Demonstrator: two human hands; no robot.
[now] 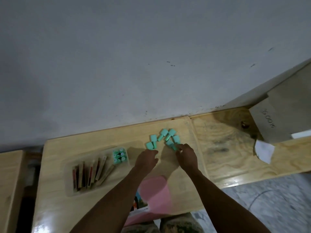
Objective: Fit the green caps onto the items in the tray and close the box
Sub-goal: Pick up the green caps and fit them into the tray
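Several loose green caps (164, 138) lie in a cluster on the wooden table, near the wall. My right hand (186, 155) reaches into the cluster's right side, fingertips pinched on one green cap (174, 147). My left hand (146, 159) hovers just below the left caps, fingers curled; I cannot tell whether it holds anything. A clear plastic tray (70, 185) sits to the left, holding several brown and red stick-like items (89, 174) with green ends (119, 155) at its far end.
A pink box (156, 189) with a printed label lies at the table's near edge between my forearms. A grey block (276, 121) and a white paper scrap (264, 151) sit at the right. The wall runs along the table's far edge.
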